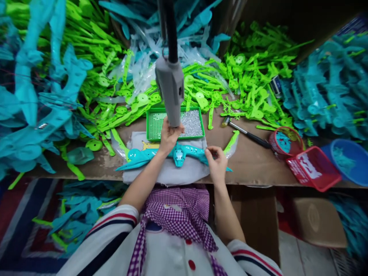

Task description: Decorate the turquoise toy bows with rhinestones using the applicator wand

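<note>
A teal plastic toy part point(178, 154) lies across a grey cloth point(169, 174) at the table's front edge. My left hand point(169, 136) is raised over it and grips the lower end of a grey hanging screwdriver tool point(170, 86). My right hand point(216, 163) rests on the teal part's right end, fingers pinched together on it. Just behind my hands sits a green tray point(152, 126) holding several small silver screws.
Heaps of lime-green parts point(244, 76) and teal parts point(37, 99) ring the brown table point(253, 165). A hammer point(244, 132) lies to the right. Red baskets point(313, 168) and a blue tub point(349, 161) stand at the far right. More parts lie on the floor at the left.
</note>
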